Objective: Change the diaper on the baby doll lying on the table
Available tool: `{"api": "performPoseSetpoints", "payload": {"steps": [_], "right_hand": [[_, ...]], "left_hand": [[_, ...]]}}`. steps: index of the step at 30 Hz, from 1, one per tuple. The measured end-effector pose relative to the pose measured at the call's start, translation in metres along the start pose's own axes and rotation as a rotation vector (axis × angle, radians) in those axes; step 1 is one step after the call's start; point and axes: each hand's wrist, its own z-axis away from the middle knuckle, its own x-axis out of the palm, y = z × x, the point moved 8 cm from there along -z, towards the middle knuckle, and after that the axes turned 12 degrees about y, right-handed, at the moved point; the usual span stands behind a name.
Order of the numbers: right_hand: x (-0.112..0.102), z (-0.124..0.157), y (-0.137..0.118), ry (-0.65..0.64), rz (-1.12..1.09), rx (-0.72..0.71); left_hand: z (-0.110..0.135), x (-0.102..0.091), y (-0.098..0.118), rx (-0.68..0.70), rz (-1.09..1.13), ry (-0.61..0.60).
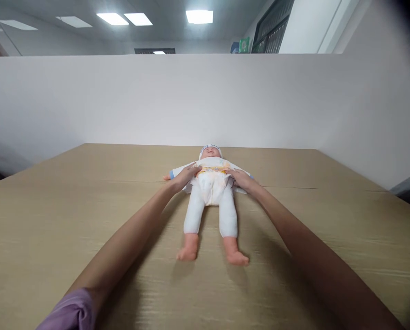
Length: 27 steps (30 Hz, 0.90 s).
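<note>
Tabletop (70,229): broad, brown, before me.
Doll (228,213): on its back mid-tabletop, feet toward me.
Diaper (211,188): front up over the doll's belly, side edges flaring; I judge it placed, fastening unfinished.
Left hand (187,175): at the waist's left edge; pinching or flat, I cannot tell.
Right hand (241,178): opposite edge; grip equally unclear.
Orange waist strip (212,169): between both hands.

A wide, tan, faintly streaked tabletop (53,220), by which a white-clad baby doll (211,192) is borne, laid face-up, head pointed to the far edge, arms spread outward, legs stretched toward the near side.
</note>
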Motion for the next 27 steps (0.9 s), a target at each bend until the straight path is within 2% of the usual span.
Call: {"api": "performPoseSetpoints", "payload": {"steps": [3,7,12,16,18,20,23,25,27], "right_hand": [[0.001,0.008,0.008,-0.033,-0.068,0.029],[0.001,0.033,0.012,-0.057,-0.125,0.063],[-0.004,0.079,0.005,-0.149,-0.261,0.124],[-0.011,0.103,0.004,-0.212,-0.316,0.139],[-0.021,0.105,0.006,-0.150,-0.217,0.073],[-0.037,0.105,0.010,-0.019,-0.039,-0.020],[-0.060,0.115,0.018,0.156,0.144,-0.104],[-0.070,0.126,0.020,0.228,0.234,-0.170],[-0.075,0.137,0.018,0.289,0.398,-0.270]], "left_hand": [[0.010,0.005,-0.009,-0.111,0.128,-0.092],[0.039,0.006,-0.002,-0.185,0.132,-0.157],[0.078,-0.001,0.003,-0.225,0.005,-0.128],[0.089,-0.011,0.000,-0.187,-0.066,-0.114],[0.085,-0.019,0.002,-0.136,-0.124,-0.088],[0.080,-0.028,0.011,-0.062,-0.223,-0.027],[0.077,-0.032,0.037,0.104,-0.413,0.100],[0.082,-0.020,0.061,0.263,-0.549,0.158],[0.091,0.008,0.081,0.439,-0.657,0.127]]}}
